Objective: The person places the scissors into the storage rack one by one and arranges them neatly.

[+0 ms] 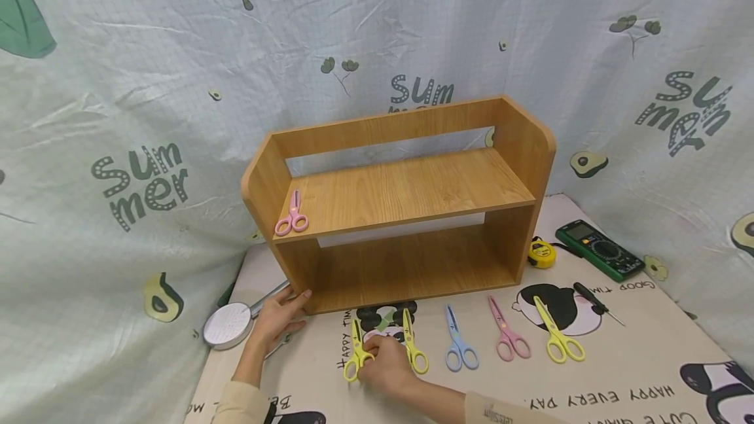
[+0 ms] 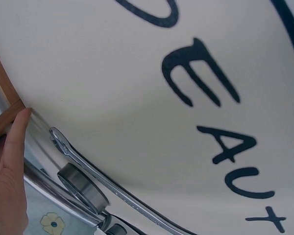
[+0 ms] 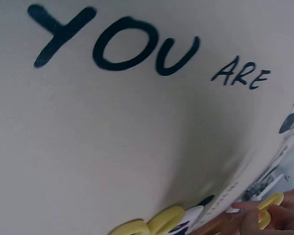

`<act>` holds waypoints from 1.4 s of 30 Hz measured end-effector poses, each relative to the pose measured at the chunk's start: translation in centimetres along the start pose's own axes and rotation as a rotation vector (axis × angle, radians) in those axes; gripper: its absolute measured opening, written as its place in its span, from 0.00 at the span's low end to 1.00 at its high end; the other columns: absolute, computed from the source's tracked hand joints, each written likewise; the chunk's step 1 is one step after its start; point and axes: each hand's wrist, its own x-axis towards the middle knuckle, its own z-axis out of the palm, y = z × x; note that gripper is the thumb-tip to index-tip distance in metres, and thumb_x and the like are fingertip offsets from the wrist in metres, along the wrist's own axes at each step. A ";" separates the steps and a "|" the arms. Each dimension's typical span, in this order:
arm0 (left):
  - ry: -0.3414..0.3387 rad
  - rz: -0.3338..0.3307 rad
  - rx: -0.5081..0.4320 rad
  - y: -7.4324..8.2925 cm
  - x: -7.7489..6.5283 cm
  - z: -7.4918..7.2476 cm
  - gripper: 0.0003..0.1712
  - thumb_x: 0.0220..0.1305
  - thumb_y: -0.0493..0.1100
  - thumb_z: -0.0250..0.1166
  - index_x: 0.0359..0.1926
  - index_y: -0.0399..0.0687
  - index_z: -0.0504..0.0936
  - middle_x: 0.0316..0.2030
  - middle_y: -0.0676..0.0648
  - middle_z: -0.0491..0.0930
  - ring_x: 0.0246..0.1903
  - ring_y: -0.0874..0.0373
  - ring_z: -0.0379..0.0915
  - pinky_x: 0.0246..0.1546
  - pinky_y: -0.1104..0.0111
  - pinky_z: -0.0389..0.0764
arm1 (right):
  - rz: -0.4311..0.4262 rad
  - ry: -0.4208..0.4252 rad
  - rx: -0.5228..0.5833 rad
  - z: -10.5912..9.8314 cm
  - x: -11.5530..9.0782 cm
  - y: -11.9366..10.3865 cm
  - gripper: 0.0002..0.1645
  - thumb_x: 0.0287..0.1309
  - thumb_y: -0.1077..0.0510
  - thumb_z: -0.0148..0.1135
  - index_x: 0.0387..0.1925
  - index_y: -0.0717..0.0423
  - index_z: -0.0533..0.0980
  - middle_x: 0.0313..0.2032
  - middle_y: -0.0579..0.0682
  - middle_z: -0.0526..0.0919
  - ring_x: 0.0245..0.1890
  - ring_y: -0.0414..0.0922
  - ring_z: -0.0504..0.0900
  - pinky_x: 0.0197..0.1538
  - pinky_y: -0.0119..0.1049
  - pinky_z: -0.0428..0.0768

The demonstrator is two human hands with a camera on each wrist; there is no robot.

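Note:
My right hand [image 1: 389,365] pinches the handle of the leftmost yellow scissors [image 1: 352,367] on the table; in the right wrist view the fingers [image 3: 279,219] are at its yellow loops. Second yellow scissors [image 1: 417,353] lie just right of that hand, partly hidden by it. With fairly straight fingers, my left hand [image 1: 275,319] touches the lower left corner of a two-tier wooden shelf [image 1: 412,267]. Pink scissors [image 1: 293,214] lie at the left end of its upper board. Blue scissors [image 1: 456,339], pink scissors [image 1: 508,332] and yellow scissors [image 1: 556,332] are spread to the right.
Beside the left hand are a round magnifier-like object [image 1: 228,326] and a metal wrench [image 2: 108,181]. Right of the shelf sit a yellow tape measure [image 1: 540,254], a green multimeter [image 1: 601,250] and a black-handled screwdriver [image 1: 592,298]. A printed curtain [image 1: 147,84] hangs behind.

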 end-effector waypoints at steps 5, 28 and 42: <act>0.014 -0.008 -0.008 -0.2 0.0 0.1 0.48 0.75 0.52 0.64 0.81 0.35 0.51 0.75 0.24 0.60 0.69 0.28 0.69 0.61 0.43 0.82 | 0.013 -0.039 0.059 -1.2 -1.1 -1.2 0.20 0.34 0.73 0.68 0.37 0.64 0.83 0.31 0.47 0.86 0.32 0.37 0.77 0.32 0.24 0.77; 0.017 -0.012 -0.009 -0.1 0.1 -0.2 0.47 0.74 0.51 0.65 0.81 0.35 0.53 0.74 0.24 0.62 0.67 0.29 0.71 0.60 0.44 0.83 | -0.051 -0.203 0.203 -8.8 -2.3 -10.4 0.25 0.46 0.70 0.71 0.50 0.65 0.82 0.40 0.53 0.84 0.37 0.42 0.83 0.36 0.25 0.84; 0.017 -0.004 -0.007 -0.1 -0.1 -0.1 0.46 0.74 0.51 0.66 0.80 0.35 0.54 0.72 0.24 0.65 0.66 0.31 0.74 0.59 0.45 0.84 | -0.181 -0.129 0.094 -11.4 0.4 -15.5 0.26 0.49 0.68 0.71 0.53 0.64 0.81 0.42 0.53 0.88 0.38 0.41 0.85 0.39 0.29 0.87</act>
